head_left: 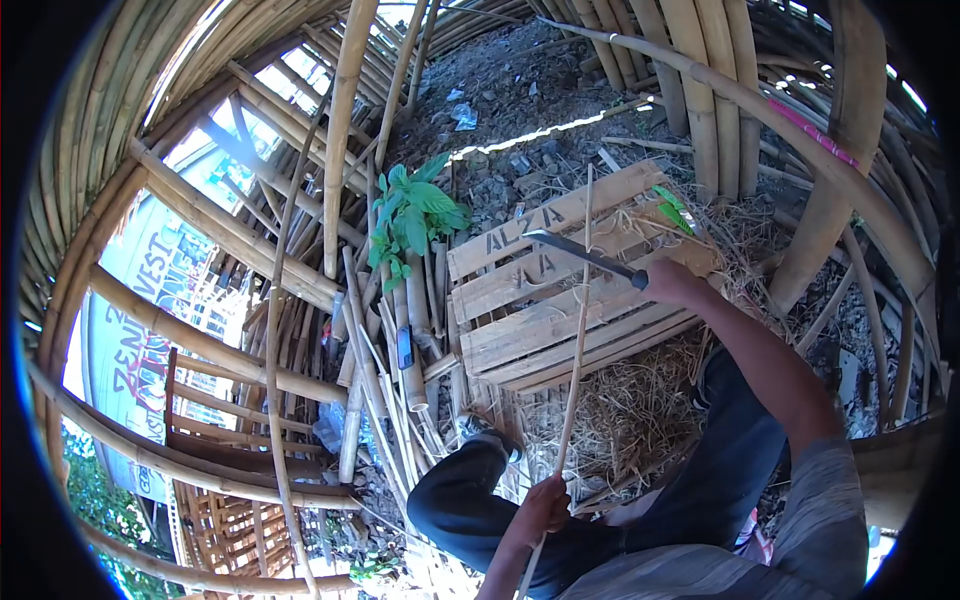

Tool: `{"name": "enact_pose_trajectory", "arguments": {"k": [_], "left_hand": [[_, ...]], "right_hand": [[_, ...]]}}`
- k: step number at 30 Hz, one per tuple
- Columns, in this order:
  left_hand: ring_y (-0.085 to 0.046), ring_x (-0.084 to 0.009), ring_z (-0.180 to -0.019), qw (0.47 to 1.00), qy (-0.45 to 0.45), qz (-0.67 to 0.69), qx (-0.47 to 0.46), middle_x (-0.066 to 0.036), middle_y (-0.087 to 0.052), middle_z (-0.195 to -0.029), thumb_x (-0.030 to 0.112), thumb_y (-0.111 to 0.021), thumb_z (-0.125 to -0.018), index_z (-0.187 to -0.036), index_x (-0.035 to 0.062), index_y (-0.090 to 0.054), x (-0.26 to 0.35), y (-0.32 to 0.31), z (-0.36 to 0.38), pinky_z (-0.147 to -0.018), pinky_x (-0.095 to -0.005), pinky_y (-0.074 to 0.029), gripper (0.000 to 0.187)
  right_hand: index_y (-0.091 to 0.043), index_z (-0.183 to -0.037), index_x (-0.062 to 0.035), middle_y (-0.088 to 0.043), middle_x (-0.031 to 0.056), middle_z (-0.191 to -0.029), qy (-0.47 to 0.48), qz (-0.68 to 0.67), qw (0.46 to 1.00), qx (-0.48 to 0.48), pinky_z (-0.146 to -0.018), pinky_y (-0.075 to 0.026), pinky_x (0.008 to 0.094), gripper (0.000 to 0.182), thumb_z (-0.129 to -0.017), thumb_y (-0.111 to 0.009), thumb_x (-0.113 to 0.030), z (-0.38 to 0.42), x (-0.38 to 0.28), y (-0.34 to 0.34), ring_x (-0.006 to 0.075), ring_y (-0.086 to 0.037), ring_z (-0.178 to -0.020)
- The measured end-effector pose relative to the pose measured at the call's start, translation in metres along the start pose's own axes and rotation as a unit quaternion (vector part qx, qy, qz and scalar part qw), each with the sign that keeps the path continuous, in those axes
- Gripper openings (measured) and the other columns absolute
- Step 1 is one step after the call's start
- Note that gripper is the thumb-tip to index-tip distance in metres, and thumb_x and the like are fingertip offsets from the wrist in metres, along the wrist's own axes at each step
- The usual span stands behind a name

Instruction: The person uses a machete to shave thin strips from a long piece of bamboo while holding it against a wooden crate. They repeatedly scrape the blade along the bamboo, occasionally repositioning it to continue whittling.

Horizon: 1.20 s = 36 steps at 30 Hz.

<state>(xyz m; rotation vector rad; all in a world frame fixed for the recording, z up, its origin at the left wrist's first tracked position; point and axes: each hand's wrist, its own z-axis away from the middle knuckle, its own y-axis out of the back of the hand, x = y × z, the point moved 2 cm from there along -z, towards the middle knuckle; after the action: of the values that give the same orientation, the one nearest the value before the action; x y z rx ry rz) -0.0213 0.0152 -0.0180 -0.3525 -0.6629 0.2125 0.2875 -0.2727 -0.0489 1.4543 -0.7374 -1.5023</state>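
Right hand (668, 282): three o'clock, gripping knife (607, 262)
Left hand (545, 508): near six, gripping stick (577, 365)
Stroke: better shallow, outward

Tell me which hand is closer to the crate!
Right. The right hand, holding a knife, shows against the crate's right side; the left hand, gripping a stick, is farther off, below it in the picture.

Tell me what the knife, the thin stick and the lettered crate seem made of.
Knife: likely metal blade, grey with a bright glint; dark handle, material unclear.
Stick: probably split bamboo, uncoated, pale and slender.
Crate: seemingly unpainted wood, tan slats, dark lettering.
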Motion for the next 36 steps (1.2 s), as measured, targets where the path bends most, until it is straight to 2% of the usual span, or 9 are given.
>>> {"name": "enact_pose_trajectory", "arguments": {"k": [5, 7, 10, 13, 14, 17, 24, 30, 36], "left_hand": [[-0.020, -0.0045, -0.041, 0.993, 0.089, 0.040, -0.071, 0.007, -0.023, -0.053, 0.047, -0.031, -0.096, -0.068, 0.0171, -0.034, -0.006, 0.007, -0.013, -0.035, -0.0207, -0.016, 0.041], [-0.020, -0.0042, -0.041, 0.991, 0.099, 0.053, -0.079, 0.007, -0.023, -0.053, 0.047, -0.031, -0.096, -0.069, 0.0172, -0.034, -0.009, 0.003, -0.013, -0.035, -0.0205, -0.016, 0.040], [-0.018, -0.0032, -0.040, 0.984, 0.117, 0.088, -0.105, 0.007, -0.022, -0.053, 0.047, -0.031, -0.096, -0.070, 0.0177, -0.034, -0.011, 0.004, -0.014, -0.035, -0.0192, -0.016, 0.039], [-0.017, -0.0029, -0.039, 0.970, 0.131, 0.144, -0.142, 0.007, -0.023, -0.053, 0.046, -0.031, -0.096, -0.071, 0.0168, -0.034, -0.010, 0.006, -0.012, -0.034, -0.0184, -0.015, 0.039], [-0.017, -0.0029, -0.039, 0.961, 0.135, 0.179, -0.162, 0.007, -0.023, -0.053, 0.046, -0.031, -0.096, -0.071, 0.0162, -0.033, -0.013, 0.010, -0.012, -0.033, -0.0183, -0.015, 0.039], [-0.017, -0.0028, -0.039, 0.952, 0.140, 0.210, -0.170, 0.007, -0.022, -0.053, 0.046, -0.031, -0.096, -0.071, 0.0159, -0.033, -0.013, 0.007, -0.006, -0.033, -0.0178, -0.015, 0.039], [-0.018, -0.0028, -0.039, 0.913, 0.154, 0.300, -0.229, 0.007, -0.023, -0.053, 0.046, -0.031, -0.096, -0.071, 0.0161, -0.033, -0.010, -0.003, -0.001, -0.033, -0.0177, -0.016, 0.039], [-0.017, -0.0033, -0.039, 0.976, 0.100, 0.154, -0.120, 0.007, -0.023, -0.053, 0.045, -0.031, -0.097, -0.070, 0.0164, -0.033, 0.005, -0.002, -0.008, -0.033, -0.0189, -0.015, 0.039], [-0.015, -0.0013, -0.038, 0.974, 0.085, 0.162, -0.134, 0.009, -0.021, -0.053, 0.047, -0.032, -0.096, -0.068, 0.0175, -0.032, 0.021, 0.014, -0.022, -0.032, -0.0173, -0.012, 0.040]], "right_hand": [[-0.058, -0.076, 0.0061, -0.057, 0.0115, -0.062, -0.064, -0.359, 0.921, -0.133, -0.047, -0.048, 0.0363, 0.026, -0.072, -0.063, -0.019, 0.026, -0.005, -0.004, 0.0198, -0.058, -0.051], [-0.055, -0.071, 0.0050, -0.053, 0.0066, -0.058, -0.141, -0.546, 0.807, -0.178, -0.038, -0.042, 0.0304, 0.023, -0.072, -0.064, -0.016, 0.032, -0.009, -0.011, 0.0123, -0.050, -0.042], [-0.055, -0.070, 0.0047, -0.055, 0.0081, -0.059, -0.110, -0.441, 0.883, -0.115, -0.039, -0.043, 0.0306, 0.023, -0.073, -0.063, -0.017, 0.040, -0.017, -0.003, 0.0144, -0.052, -0.043], [-0.060, -0.076, 0.0014, -0.063, 0.0143, -0.071, -0.052, -0.137, 0.989, -0.031, -0.053, -0.050, 0.0373, 0.018, -0.072, -0.064, -0.015, 0.033, -0.011, 0.002, 0.0232, -0.062, -0.058], [-0.062, -0.079, -0.0002, -0.065, 0.0160, -0.076, 0.010, 0.021, 0.998, 0.057, -0.059, -0.051, 0.0391, 0.016, -0.072, -0.063, -0.015, 0.030, -0.009, 0.003, 0.0262, -0.065, -0.066], [-0.064, -0.082, -0.0024, -0.065, 0.0163, -0.082, -0.004, 0.097, 0.995, 0.028, -0.067, -0.052, 0.0396, 0.016, -0.071, -0.062, -0.014, 0.026, -0.015, 0.022, 0.0289, -0.065, -0.075], [-0.062, -0.090, -0.0003, -0.064, 0.0175, -0.078, 0.032, 0.144, 0.977, 0.156, -0.066, -0.052, 0.0404, 0.025, -0.070, -0.063, -0.014, 0.003, -0.011, 0.013, 0.0322, -0.064, -0.073], [-0.063, -0.086, 0.0005, -0.064, 0.0191, -0.078, 0.014, 0.045, 0.999, 0.019, -0.070, -0.052, 0.0415, 0.030, -0.070, -0.064, -0.024, 0.018, -0.022, 0.000, 0.0328, -0.064, -0.076], [-0.062, -0.080, 0.0049, -0.063, 0.0218, -0.077, 0.163, -0.055, 0.971, -0.163, -0.068, -0.051, 0.0425, 0.056, -0.070, -0.063, -0.050, 0.055, -0.056, -0.011, 0.0358, -0.063, -0.073]]}}
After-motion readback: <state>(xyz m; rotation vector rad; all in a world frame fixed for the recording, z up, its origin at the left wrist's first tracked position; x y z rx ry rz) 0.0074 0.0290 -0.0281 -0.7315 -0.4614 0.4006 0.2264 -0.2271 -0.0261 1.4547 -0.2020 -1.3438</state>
